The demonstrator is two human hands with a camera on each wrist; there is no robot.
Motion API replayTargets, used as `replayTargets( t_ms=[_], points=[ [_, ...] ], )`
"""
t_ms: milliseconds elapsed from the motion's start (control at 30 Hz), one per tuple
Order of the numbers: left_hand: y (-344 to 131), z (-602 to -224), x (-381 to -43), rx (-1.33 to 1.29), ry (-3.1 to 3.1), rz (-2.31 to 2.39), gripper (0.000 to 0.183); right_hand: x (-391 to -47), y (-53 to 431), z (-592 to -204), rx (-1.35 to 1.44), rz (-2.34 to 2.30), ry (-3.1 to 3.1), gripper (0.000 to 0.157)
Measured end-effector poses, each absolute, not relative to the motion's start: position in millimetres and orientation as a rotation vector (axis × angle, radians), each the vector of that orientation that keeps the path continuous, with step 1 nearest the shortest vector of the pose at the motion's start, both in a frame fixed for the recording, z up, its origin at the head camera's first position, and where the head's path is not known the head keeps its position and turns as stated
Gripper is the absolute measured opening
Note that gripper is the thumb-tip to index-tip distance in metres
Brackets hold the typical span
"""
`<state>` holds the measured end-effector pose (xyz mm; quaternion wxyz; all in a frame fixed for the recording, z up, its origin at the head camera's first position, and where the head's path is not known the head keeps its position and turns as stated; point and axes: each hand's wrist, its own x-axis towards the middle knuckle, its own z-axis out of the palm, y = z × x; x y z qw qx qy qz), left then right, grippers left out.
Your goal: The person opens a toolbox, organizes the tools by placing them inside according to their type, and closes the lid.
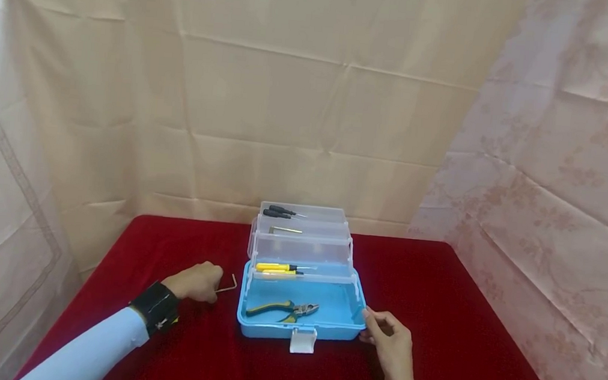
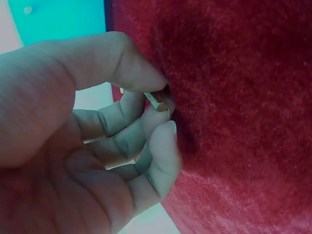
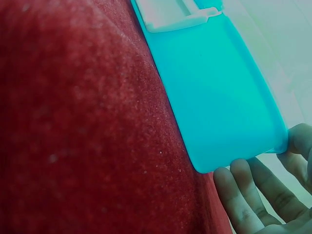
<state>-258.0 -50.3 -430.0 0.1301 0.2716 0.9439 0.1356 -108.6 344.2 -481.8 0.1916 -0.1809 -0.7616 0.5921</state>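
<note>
Left of the toolbox, my left hand (image 1: pixel 199 281) pinches a hex key (image 1: pixel 228 286) between thumb and fingers, its bent end pointing toward the box. In the left wrist view one end of the hex key (image 2: pixel 157 102) shows at the fingertips, close to the red cloth. My right hand (image 1: pixel 389 342) grips the front right corner of the blue toolbox (image 1: pixel 270 332), thumb at the rim and fingers against the side wall. The toolbox stands open, its clear trays raised toward the back. Inside its base lie pliers (image 1: pixel 301 310) with green and yellow handles.
Yellow-handled screwdrivers (image 1: pixel 275 267) lie in the lowest clear tray. Another hex key (image 1: pixel 286 230) is in the middle tray, and black-handled screwdrivers (image 1: pixel 277 212) are in the top one. A white latch (image 1: pixel 303 341) hangs at the front. Red cloth (image 1: pixel 460 324) covers the table; curtains surround it.
</note>
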Motion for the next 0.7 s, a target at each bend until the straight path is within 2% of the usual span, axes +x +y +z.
replayTargets(
  t_ms=[333, 533, 700],
  points=[
    [-56.7, -432.8, -262.8, 0.805, 2.826, 0.581, 0.005, -107.0, 345.3, -477.4, -0.502, 1.676, -2.132, 0.042],
    [-60.7, -439.9, -265.3, 0.833, 2.961, 0.579, 0.011, -108.1, 343.4, -477.9, -0.498, 1.669, -2.140, 0.039],
    [-67.1, -443.5, -266.4, 0.886, 3.040, 0.552, 0.007, -108.0, 343.9, -479.7, -0.490, 1.672, -2.137, 0.041]
  ],
)
